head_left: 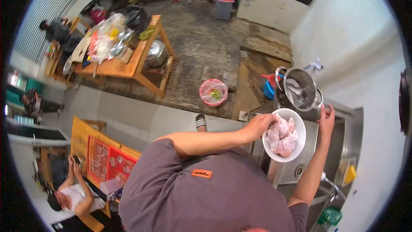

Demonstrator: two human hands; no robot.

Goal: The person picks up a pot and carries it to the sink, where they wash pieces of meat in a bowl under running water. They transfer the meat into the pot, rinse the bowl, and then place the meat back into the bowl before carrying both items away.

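My left hand grips the rim of a white bowl, with its fingers curled at the edge. Several pieces of raw chicken with pale pink skin lie in the bowl. My right hand is closed on the near side handle of a steel pot. The pot is tilted so that its mouth faces me, just beyond the bowl, and pale shapes show inside it. A steel sink lies below the bowl and my right forearm.
A tap and a yellow sponge are by the sink. A blue container stands left of the pot. A pink-lined basin sits on the floor. One wooden table holds bags. A person works beside red crates.
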